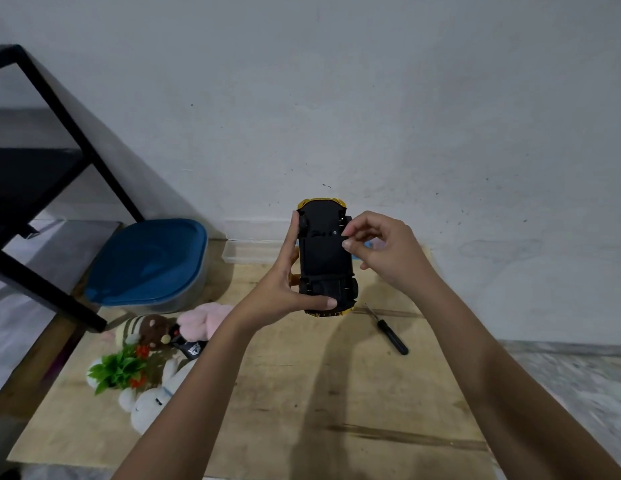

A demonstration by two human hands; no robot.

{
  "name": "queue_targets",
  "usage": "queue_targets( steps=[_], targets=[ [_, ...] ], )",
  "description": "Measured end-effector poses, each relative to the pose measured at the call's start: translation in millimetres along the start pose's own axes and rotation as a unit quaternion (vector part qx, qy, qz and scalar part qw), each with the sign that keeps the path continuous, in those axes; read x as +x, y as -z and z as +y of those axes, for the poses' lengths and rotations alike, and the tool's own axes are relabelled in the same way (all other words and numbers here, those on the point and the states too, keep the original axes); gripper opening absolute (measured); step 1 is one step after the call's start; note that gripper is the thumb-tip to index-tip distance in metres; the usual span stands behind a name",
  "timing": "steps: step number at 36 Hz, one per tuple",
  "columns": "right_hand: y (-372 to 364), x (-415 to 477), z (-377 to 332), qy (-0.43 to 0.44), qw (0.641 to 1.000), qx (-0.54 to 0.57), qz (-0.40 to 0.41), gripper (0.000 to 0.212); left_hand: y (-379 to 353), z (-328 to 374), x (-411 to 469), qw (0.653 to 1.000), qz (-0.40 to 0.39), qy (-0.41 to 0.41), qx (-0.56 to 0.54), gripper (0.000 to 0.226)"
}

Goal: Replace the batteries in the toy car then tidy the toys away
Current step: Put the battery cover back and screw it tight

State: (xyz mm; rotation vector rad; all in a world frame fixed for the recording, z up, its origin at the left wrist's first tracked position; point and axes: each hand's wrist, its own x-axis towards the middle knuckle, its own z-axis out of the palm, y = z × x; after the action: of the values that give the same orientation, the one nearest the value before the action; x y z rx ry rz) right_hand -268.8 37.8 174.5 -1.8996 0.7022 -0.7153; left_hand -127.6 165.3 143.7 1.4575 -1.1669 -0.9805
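One upturned toy car [324,258] sits between left hand [285,282] and right hand [385,251].

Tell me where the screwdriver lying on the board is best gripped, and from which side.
Probably grip the screwdriver by its thick black handle, the end nearer the person, coming down from above with the right hand, fingers across it. It lies flat on the wooden board, thin shaft pointing away towards the wall, and the left hand is busy holding the toy car.
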Motion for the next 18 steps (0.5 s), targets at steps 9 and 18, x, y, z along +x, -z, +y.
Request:
queue_targets(
  steps=[9,18],
  targets=[
    [-6,-2,-1,0.050,0.997,-0.031,0.043,0.013,-7,2,-1,0.998,0.027,-0.027,-0.048,0.112],
    [-10,-4,-5,0.044,0.996,-0.023,0.074,0.016,-13,7,0,0.991,0.079,-0.035,-0.100,0.067]
  ],
)
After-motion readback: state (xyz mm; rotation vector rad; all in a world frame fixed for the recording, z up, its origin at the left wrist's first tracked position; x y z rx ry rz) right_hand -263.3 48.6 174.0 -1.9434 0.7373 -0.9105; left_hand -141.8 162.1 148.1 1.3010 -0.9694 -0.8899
